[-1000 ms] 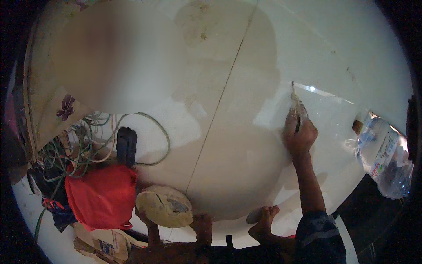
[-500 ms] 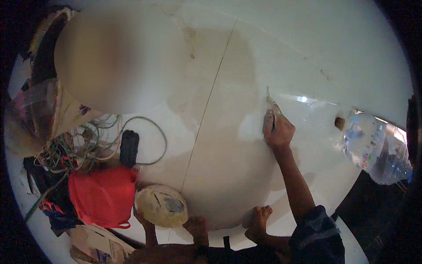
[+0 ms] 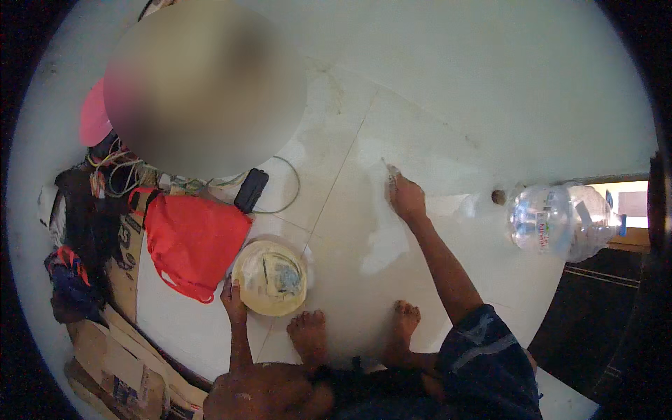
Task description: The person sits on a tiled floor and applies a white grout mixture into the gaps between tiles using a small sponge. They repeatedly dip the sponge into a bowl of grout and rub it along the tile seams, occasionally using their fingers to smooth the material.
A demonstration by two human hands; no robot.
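My right hand reaches forward over the pale tiled floor, its fingers closed around a thin, pale-tipped tool whose kind I cannot make out. Its tip points forward and slightly left, near the foot of the wall. At lower left, my left hand grips the left edge of a round, pale yellow bowl. A greyish patch shows inside the bowl, and part of that hand is hidden behind the rim.
A red bag lies left of the bowl, with a black block-like object and tangled cables beyond. Cardboard sits at lower left. A large clear plastic bottle lies at right, beside a small brown lump. A blurred patch covers the upper left.
The view has shifted, showing my feet and the bowl more fully. My right hand, still holding the tool, appears farther left. My left hand keeps its grip on the bowl.
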